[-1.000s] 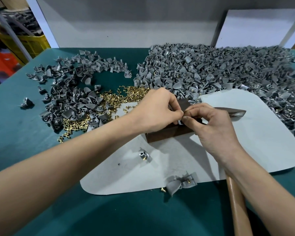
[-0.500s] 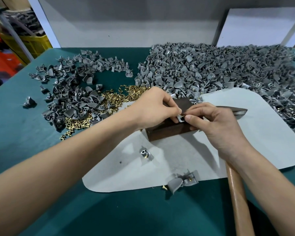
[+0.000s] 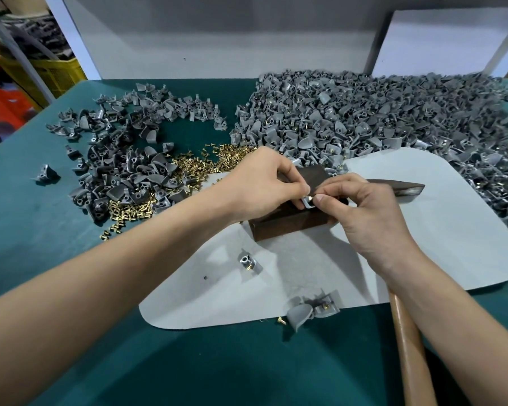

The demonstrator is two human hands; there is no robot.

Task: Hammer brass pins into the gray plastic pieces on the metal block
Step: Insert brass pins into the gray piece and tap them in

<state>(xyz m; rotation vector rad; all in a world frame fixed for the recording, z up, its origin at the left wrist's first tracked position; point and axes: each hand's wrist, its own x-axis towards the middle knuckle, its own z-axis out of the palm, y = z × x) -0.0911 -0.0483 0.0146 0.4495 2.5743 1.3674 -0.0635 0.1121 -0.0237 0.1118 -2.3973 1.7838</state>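
Head view, pin-seating stage. Shows the left grip [image 3: 261, 186] pinching a gray plastic piece [image 3: 306, 204] against the top of the dark metal block [image 3: 291, 228], with the right grip [image 3: 364, 212] closing thumb and forefinger on a brass pin [image 3: 311, 197] at the piece. Places the hammer [image 3: 406, 189] beneath the right grip, head jutting past the knuckles and wooden handle running back under the wrist; cannot tell of any clasp by the lower fingers. Reads as one cycle among many: pin being set, blow not yet struck. Suggests much work done, given the large heap [image 3: 364, 112] at far right with brass glinting in several pieces, and much left, given the smaller heap [image 3: 123, 177] at far left with open holes and the loose brass pins [image 3: 194, 168] spread just beside it. Sets the block on a pale mat [image 3: 423, 244] laid over the green bench [image 3: 71, 288], with the large heap crowding the block's far side. Includes, on the mat nearer the body, a stray piece [image 3: 248, 260] carrying a pin, and a small cluster [image 3: 311, 309] at the mat's near edge with one loose pin [image 3: 280, 320] just beside it. Adds a lone piece [image 3: 44, 174] well apart at far left and a yellow crate [image 3: 56, 71] beyond the bench. Finds nothing between hammer and block except the fingertips themselves, both at the piece and probably at risk unless drawn clear before the strike.
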